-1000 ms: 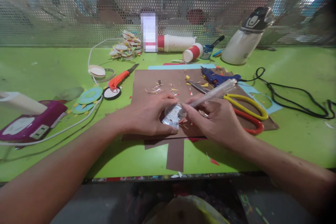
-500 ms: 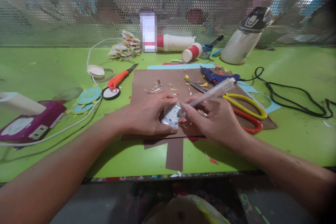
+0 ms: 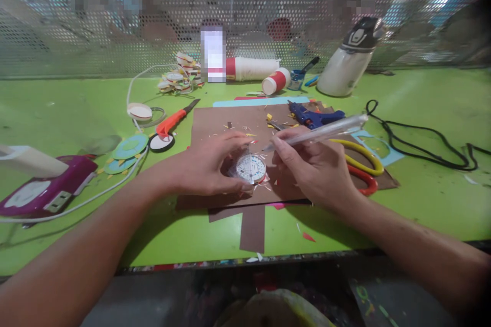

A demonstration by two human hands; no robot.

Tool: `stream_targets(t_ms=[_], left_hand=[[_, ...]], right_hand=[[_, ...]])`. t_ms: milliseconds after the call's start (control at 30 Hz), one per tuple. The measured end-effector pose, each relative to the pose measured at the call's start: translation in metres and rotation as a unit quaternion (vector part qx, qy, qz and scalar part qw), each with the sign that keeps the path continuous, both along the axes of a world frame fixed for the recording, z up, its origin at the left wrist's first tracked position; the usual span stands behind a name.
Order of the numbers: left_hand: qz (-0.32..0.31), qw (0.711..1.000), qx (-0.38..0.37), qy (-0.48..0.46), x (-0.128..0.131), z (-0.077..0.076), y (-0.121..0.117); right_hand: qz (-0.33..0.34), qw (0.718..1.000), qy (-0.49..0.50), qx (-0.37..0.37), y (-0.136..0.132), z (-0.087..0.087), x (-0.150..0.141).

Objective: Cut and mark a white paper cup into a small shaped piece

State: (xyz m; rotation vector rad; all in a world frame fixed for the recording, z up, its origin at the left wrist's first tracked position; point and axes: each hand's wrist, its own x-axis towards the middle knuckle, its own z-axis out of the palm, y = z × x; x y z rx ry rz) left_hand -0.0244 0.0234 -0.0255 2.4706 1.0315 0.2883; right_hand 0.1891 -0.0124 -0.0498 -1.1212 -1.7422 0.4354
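Note:
My left hand [image 3: 209, 163] curves around a small round white disc [image 3: 251, 168], thumb at its near edge and fingers at its far left side. A clear, shiny piece seems to lie over the disc, with fine dark marks showing on the face; its exact kind I cannot make out. A red rim shows at the disc's lower right. In my right hand [image 3: 310, 161] is a clear-barrelled pen [image 3: 326, 130], slanted, its tip just above and right of the disc, apart from it. Brown card [image 3: 207, 127] lies beneath, strewn with paper scraps.
Scissors [image 3: 362, 161] and a blue glue gun [image 3: 312, 116] lie right of centre. An orange craft knife [image 3: 172, 121] and a purple power strip [image 3: 49, 184] are at left. Paper cups [image 3: 276, 82], a paint jar [image 3: 296, 80] and a bottle [image 3: 345, 61] stand or lie behind.
The pen tip has come away from the clear piece and disc, moving right and up. The clear piece has shifted, and the round disc face now shows more fully. The view tilted slightly.

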Motion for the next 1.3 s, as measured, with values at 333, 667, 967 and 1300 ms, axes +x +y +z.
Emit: stream_targets(t_ms=[333,667,967,1300], left_hand=[[-0.042,0.999,0.014,0.011,0.0036,0.0060,-0.0066],[-0.044,0.999,0.002,0.015,0.0030,0.0007,-0.0042],[-0.043,0.999,0.002,0.017,0.0040,-0.0008,-0.0049],[-0.038,0.999,0.003,0.018,0.0054,-0.0016,-0.0059]], right_hand=[[0.023,1.000,0.010,-0.003,-0.0029,-0.0017,-0.0010],[0.101,0.989,0.081,-0.069,-0.0055,-0.0016,-0.0062],[0.073,0.996,-0.023,-0.036,-0.0047,-0.0015,-0.0040],[0.064,0.996,-0.036,-0.056,-0.0067,-0.0007,-0.0053]])
